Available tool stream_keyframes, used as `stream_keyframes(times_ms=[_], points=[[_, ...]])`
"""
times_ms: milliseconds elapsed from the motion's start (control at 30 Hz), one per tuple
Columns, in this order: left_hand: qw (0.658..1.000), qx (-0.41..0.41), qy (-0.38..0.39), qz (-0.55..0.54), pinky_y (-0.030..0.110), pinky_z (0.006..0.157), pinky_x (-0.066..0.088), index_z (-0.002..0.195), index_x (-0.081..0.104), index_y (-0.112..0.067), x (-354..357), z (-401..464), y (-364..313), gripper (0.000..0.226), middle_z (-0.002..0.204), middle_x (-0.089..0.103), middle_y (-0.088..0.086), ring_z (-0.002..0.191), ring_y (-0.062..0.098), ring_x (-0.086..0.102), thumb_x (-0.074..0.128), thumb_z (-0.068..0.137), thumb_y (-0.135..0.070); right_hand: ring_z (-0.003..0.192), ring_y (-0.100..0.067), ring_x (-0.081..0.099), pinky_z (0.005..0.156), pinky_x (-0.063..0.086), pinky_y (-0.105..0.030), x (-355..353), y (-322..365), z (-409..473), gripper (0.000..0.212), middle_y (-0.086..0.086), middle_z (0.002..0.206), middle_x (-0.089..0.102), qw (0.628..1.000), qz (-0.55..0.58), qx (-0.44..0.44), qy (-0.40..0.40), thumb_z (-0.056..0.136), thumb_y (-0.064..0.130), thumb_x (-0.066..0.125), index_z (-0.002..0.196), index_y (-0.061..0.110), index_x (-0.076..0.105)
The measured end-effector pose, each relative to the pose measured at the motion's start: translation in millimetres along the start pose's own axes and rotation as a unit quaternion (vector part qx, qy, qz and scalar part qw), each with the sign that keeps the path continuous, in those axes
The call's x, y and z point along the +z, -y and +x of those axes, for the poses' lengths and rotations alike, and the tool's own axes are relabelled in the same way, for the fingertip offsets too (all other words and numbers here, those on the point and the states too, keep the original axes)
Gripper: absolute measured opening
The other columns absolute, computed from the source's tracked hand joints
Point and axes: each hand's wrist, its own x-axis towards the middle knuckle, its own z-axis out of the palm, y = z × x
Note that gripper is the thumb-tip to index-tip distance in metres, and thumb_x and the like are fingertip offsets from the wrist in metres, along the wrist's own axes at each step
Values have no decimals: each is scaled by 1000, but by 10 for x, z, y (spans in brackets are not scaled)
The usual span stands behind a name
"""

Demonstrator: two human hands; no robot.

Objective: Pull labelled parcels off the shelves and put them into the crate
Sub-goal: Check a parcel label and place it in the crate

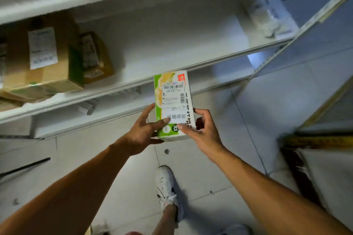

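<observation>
The box point(174, 107) held in front of the shelves is green and white with a yellow food picture, a red corner mark, dark characters and a white label bearing black barcodes. The shelves point(172, 44) are white. At far left sits a brown carton point(42, 57) with a green edge and white label. The floor point(200, 158) is pale grey tile; the shoe point(165, 185) is white.

"159 K02 170" beneath a barcode on the white label point(173, 97) of the green-and-white box point(174, 107)
</observation>
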Motion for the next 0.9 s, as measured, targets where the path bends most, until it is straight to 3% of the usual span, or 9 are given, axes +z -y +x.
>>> stream_keyframes(times_ms=[67,200,333,467,633,700,767,833,900], points=[[997,-17,64,46,62,96,51,150,30,-46,260,-22,99,82,123,71,7,111,34,69,76,86,-21,98,-8,63,71,51,-16,-338,-150,-138,66,6,103,61,1000,-3,27,-2,73,34,90,124,36,48],[986,-47,117,107,56,94,53,152,29,-47,946,-55,226,88,123,71,7,112,32,69,76,82,-23,116,-13,59,91,54,-34,-986,-534,-475,70,3,134,56,994,57,88,5,66,48,90,117,44,41],[956,-79,205,195,57,102,49,151,31,-48,1734,-136,332,88,124,71,6,116,28,67,78,80,-24,75,-12,73,56,55,-27,-1645,-816,-971,38,-13,110,70,961,226,125,-99,89,21,75,104,20,39],[917,-111,244,297,55,99,51,149,31,-50,2551,-223,559,93,117,74,4,108,26,71,79,75,-22,74,-18,74,61,58,-30,-2177,-1224,-1624,37,-13,100,71,929,293,151,-170,88,7,73,96,18,39],[845,-161,308,407,58,104,47,155,23,-44,3368,-302,1109,98,113,75,5,108,25,71,79,81,-16,83,-20,74,76,60,-37,-2510,-1862,-2465,48,-15,103,73,894,344,173,-230,73,16,85,98,14,43],[804,-174,346,451,54,101,50,156,20,-43,3649,-368,1364,97,114,75,6,108,24,71,78,83,-16,82,-18,74,70,60,-33,-2551,-2131,-2792,49,-14,103,73,874,362,186,-267,69,23,84,99,15,47],[772,-182,369,484,51,97,53,155,21,-44,3876,-444,1620,97,113,75,5,107,24,72,78,82,-16,79,-13,75,64,58,-25,-2530,-2389,-3076,36,-11,102,74,854,388,181,-297,81,14,82,98,15,51],[745,-190,385,511,55,99,52,155,24,-43,4088,-540,1875,102,114,75,6,107,27,71,81,74,-18,87,-19,75,75,62,-35,-2466,-2658,-3345,18,-10,103,76,836,418,171,-314,89,7,74,97,15,61],[706,-200,410,541,56,98,52,155,25,-43,4295,-673,2132,103,113,75,5,106,27,72,80,71,-19,95,-27,74,85,61,-47,-2357,-2924,-3625,21,-12,106,75,797,459,174,-351,87,6,75,102,9,61]])
